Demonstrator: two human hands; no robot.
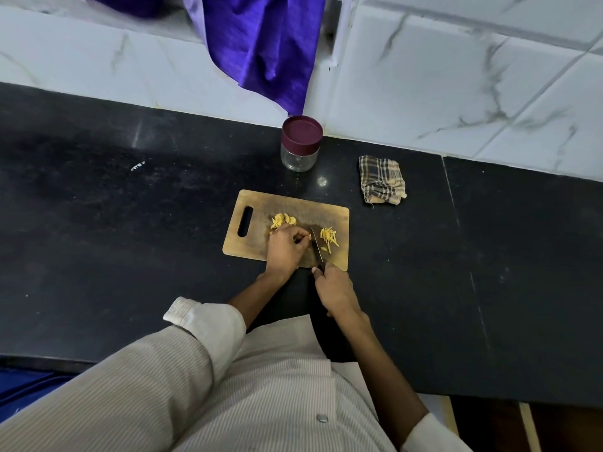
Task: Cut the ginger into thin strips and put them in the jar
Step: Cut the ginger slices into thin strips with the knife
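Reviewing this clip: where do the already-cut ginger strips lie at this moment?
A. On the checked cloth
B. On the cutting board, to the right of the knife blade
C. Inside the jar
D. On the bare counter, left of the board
B. The ginger strips lie in a small pile on the cutting board, right of the knife that the right hand grips; the jar has its lid on.
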